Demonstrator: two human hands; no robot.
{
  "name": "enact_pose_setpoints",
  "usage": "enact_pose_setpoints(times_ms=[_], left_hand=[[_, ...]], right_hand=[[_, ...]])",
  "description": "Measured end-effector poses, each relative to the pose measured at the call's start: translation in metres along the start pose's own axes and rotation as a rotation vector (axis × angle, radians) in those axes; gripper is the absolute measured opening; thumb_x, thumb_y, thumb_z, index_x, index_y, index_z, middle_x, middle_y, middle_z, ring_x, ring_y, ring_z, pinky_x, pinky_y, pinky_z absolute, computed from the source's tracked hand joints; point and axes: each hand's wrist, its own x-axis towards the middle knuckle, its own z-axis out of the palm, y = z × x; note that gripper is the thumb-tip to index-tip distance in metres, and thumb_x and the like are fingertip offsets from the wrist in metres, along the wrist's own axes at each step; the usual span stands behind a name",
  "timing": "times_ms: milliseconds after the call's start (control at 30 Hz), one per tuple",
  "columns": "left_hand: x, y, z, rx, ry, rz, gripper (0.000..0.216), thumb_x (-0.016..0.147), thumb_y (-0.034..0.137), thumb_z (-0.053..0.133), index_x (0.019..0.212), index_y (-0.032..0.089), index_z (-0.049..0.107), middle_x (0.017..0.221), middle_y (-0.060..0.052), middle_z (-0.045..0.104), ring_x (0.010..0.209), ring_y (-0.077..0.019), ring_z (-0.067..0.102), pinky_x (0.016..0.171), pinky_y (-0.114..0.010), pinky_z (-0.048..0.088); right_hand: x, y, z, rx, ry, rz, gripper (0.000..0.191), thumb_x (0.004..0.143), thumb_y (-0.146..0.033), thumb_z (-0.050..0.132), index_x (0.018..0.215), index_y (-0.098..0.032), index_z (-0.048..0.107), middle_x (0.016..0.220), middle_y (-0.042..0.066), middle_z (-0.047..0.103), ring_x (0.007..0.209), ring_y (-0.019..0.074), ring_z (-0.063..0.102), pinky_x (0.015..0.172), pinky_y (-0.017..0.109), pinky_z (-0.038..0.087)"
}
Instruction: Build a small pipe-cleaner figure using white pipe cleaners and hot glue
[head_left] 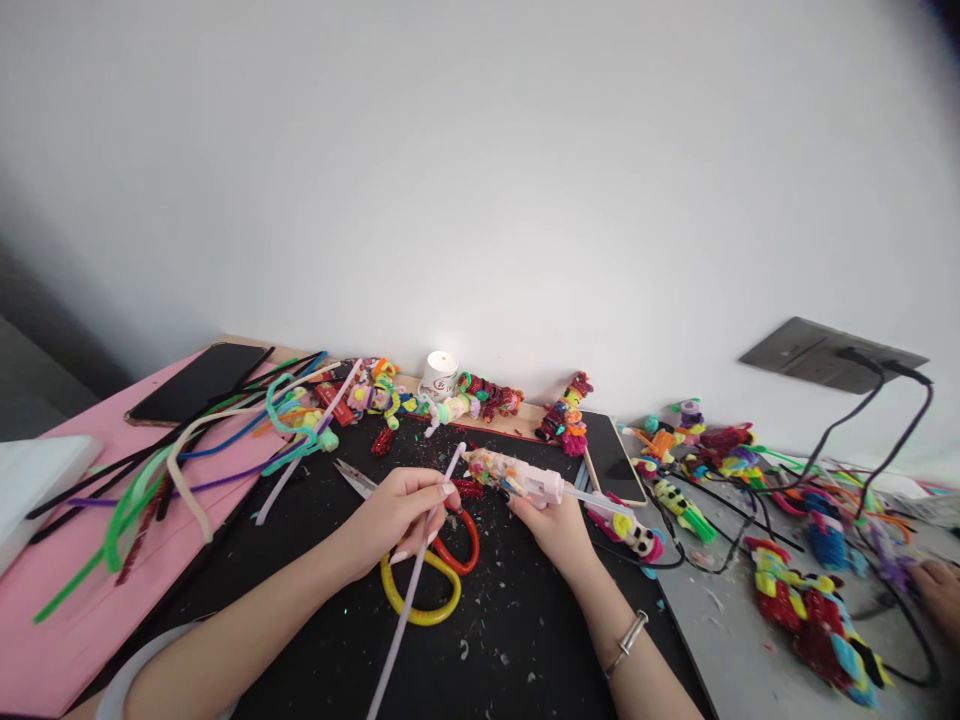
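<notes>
Pinches a long, fuzzy, light purple stick (pixel 409 600) in the left hand (pixel 400 507) over the black counter (pixel 517 630); grips a pale pink plastic glue gun (pixel 529 477) in the right hand (pixel 555 528), just beside the stick's top.

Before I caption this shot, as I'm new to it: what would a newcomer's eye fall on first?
Probably the pale pink glue gun in the right grip, at centre, its front end close to the lilac pipe cleaner in the left grip. Next, the scissors with red and yellow handles, by the left grip on the black surface. Then perhaps the vivid fuzzy figures on the grey surface at lower right.
</notes>
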Motion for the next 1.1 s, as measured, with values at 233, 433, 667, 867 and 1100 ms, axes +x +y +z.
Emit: enact_pose_setpoints(times_ms=[233, 433, 667, 867, 1100], left_hand=[[0.000, 0.001, -0.001, 0.009, 0.060, 0.026, 0.026, 0.087, 0.032, 0.048, 0.077, 0.012, 0.061, 0.046, 0.005, 0.053, 0.024, 0.0017, 0.027, 0.031, -0.014, 0.011], [-0.002, 0.002, 0.003, 0.101, 0.017, 0.020, 0.029, 0.083, 0.038, 0.052, 0.084, 0.011, 0.063, 0.042, 0.007, 0.048, 0.027, -0.0017, 0.025, 0.032, -0.017, 0.011], [-0.008, 0.000, 0.005, 0.325, -0.133, 0.059, 0.033, 0.088, 0.038, 0.046, 0.091, 0.011, 0.066, 0.041, 0.007, 0.046, 0.033, -0.0047, 0.032, 0.037, -0.017, 0.023], [-0.013, 0.001, 0.009, 0.366, -0.239, 0.005, 0.031, 0.088, 0.036, 0.047, 0.085, 0.011, 0.066, 0.040, 0.008, 0.041, 0.034, -0.0050, 0.031, 0.038, -0.017, 0.022], [-0.014, -0.001, 0.007, 0.432, -0.329, -0.020, 0.036, 0.089, 0.040, 0.047, 0.083, 0.011, 0.068, 0.040, 0.007, 0.041, 0.035, -0.0051, 0.031, 0.040, -0.018, 0.023]], right_hand=[[0.005, 0.002, -0.010, -0.325, 0.058, 0.069, 0.017, 0.079, -0.027, 0.057, 0.094, -0.021, 0.064, 0.086, 0.004, 0.072, 0.076, 0.0216, 0.065, 0.068, 0.030, 0.048], [0.007, 0.014, -0.010, -0.702, 0.182, 0.127, 0.048, 0.078, -0.023, 0.051, 0.126, -0.014, 0.053, 0.119, 0.014, 0.062, 0.108, 0.0349, 0.051, 0.088, 0.051, 0.039], [0.003, 0.005, -0.010, -0.482, 0.329, -0.055, 0.028, 0.083, -0.027, 0.050, 0.109, -0.018, 0.058, 0.111, 0.012, 0.059, 0.108, 0.0314, 0.045, 0.089, 0.048, 0.035], [-0.011, -0.019, 0.006, -0.017, 0.108, -0.100, 0.036, 0.097, -0.034, 0.033, 0.069, -0.020, 0.051, 0.067, 0.001, 0.050, 0.066, 0.0166, 0.048, 0.062, 0.029, 0.035], [-0.018, -0.025, 0.019, 0.187, -0.054, -0.088, 0.045, 0.098, -0.037, 0.032, 0.061, -0.019, 0.051, 0.060, 0.000, 0.047, 0.061, 0.0146, 0.044, 0.057, 0.026, 0.034]])
